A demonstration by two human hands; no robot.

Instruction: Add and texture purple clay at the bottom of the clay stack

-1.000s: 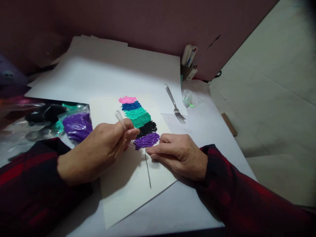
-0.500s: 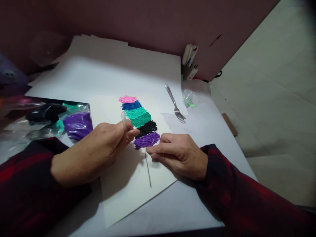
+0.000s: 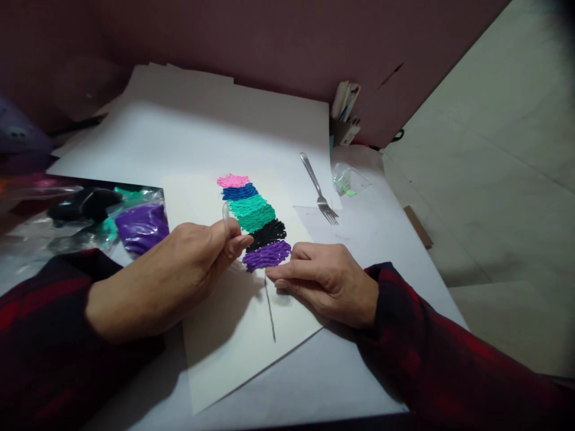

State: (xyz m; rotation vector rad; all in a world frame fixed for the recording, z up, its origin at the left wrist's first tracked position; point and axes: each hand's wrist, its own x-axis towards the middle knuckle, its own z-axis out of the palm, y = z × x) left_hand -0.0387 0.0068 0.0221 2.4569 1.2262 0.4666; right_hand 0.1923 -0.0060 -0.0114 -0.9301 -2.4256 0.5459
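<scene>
By purple strands (image 3: 268,255), L fingers (image 3: 238,243) clamp clr tool (image 3: 226,213), R fingers (image 3: 294,270) bunched, grip unclear

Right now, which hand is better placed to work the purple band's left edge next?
Likely the left hand: it grips the clear tool by that edge of the purple band. The right hand is at the opposite side, no tool visible.

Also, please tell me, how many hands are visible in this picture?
2. The left hand holds a clear stick, left of the black patch; the right hand is at the lower right of the purple patch. No other hand shows.
</scene>
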